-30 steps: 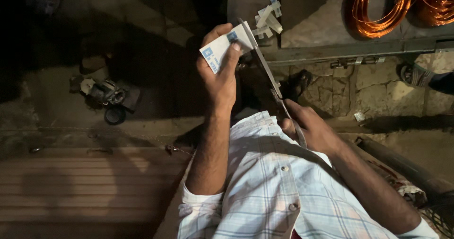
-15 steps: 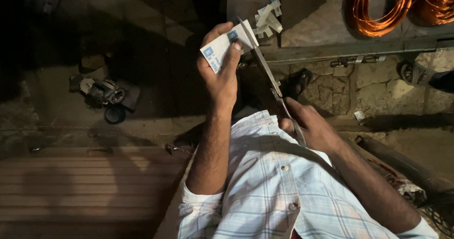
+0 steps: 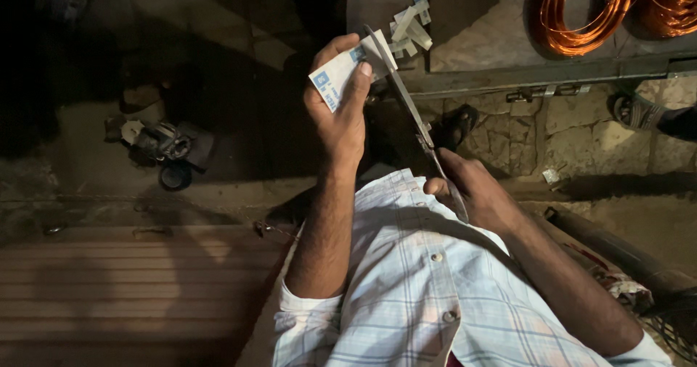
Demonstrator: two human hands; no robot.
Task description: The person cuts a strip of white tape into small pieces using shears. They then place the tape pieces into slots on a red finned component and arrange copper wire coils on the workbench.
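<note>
In the head view, the left hand point(image 3: 340, 113) is closing around a small white card with blue print point(image 3: 341, 76), thumb pressing on its face and fingers curling behind it, and is holding it up in front of the body. The right hand point(image 3: 475, 193) is gripping the handles of a long pair of scissors point(image 3: 406, 105); the thin metal blades are angling up so that their tip is meeting the card's right edge. How wide the blades are standing cannot be told, since they are reading as one dark line. Judging by the pile of narrow white cut strips point(image 3: 408, 26) lying on the grey stone surface point(image 3: 479, 29) just beyond the card, part of the cutting is looking done, while most of the card is remaining whole in the hand. The card is looking stiff and smooth, the strips flat and straight. Farther right, glossy coils of copper wire point(image 3: 581, 18) are resting on the same surface. The shirt point(image 3: 435, 287) is showing a soft pale check.
</note>
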